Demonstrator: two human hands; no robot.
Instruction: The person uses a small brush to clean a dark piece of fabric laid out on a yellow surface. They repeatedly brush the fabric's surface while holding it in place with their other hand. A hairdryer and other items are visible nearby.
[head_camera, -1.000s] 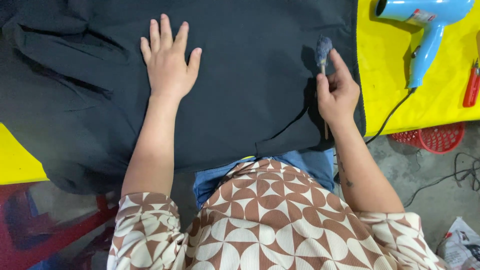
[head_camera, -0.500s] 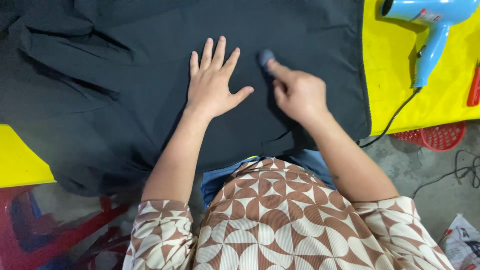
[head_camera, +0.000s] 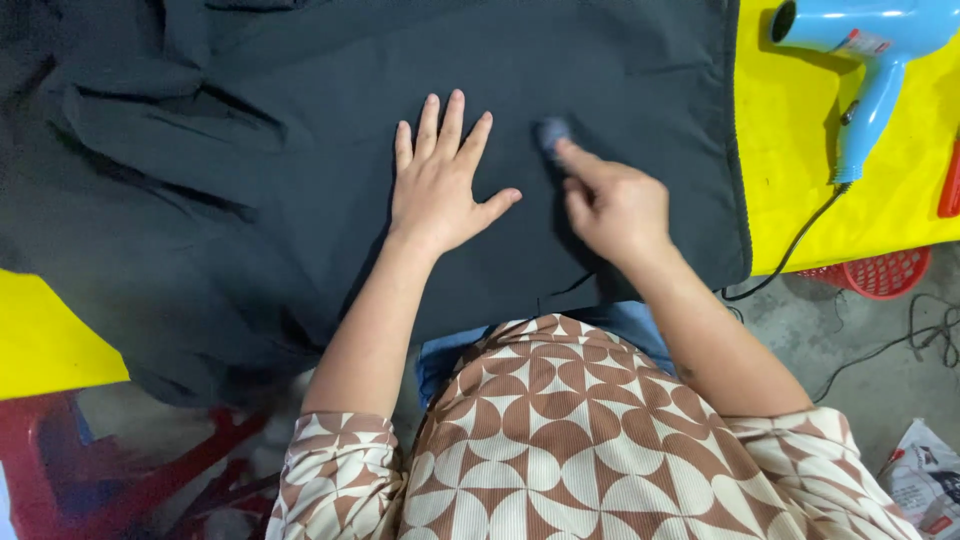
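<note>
— How does the left hand (head_camera: 440, 185) lie?
— Flat, palm down, fingers spread, forearm stretched forward.
— And the right hand (head_camera: 610, 205)?
— Just right of the left hand, fingers curled, index finger pointing forward, blurred.

Open dark cloth (head_camera: 250, 200) leftward; blue hair dryer (head_camera: 870, 60) and cord rightward.

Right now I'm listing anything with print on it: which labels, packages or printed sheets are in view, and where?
Label: small pale strip with a red patch, on the barrel of the blue hair dryer, top right on the yellow table.
Printed paper or packet: crumpled, white with red and dark marks, on the floor, bottom right.
</note>
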